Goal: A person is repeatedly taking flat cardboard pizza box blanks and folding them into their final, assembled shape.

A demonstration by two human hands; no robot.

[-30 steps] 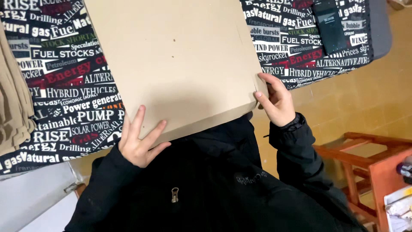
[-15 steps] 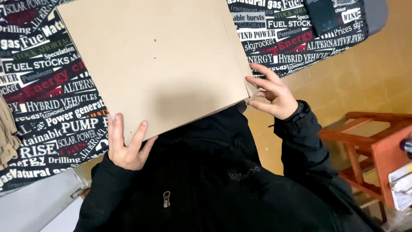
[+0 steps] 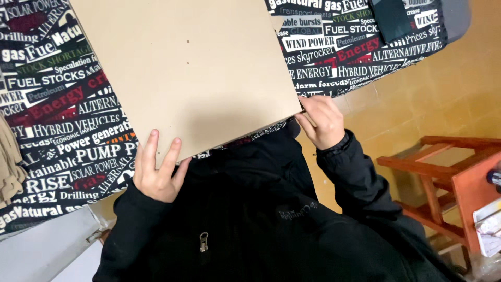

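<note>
A large tan cardboard sheet (image 3: 188, 73) lies tilted over a table covered with a black cloth (image 3: 62, 120) printed with white, red and green words. My left hand (image 3: 155, 175) grips the sheet's near left corner, fingers spread on top. At the near right corner my right hand (image 3: 322, 121) closes its fingers around the edge. Both black sleeves and my black zipped jacket (image 3: 250, 219) fill the lower middle of the view.
A beige folded cloth (image 3: 9, 167) hangs at the left edge. A dark flat object (image 3: 394, 18) lies on the table's far right. A red-brown wooden stool (image 3: 449, 177) stands on the yellow tiled floor at right. A grey table edge (image 3: 42, 250) shows at lower left.
The cardboard sheet has swung counter-clockwise and slid left across the cloth. My right hand went from open fingers on the corner to curled around the edge. My left hand stayed at its corner.
</note>
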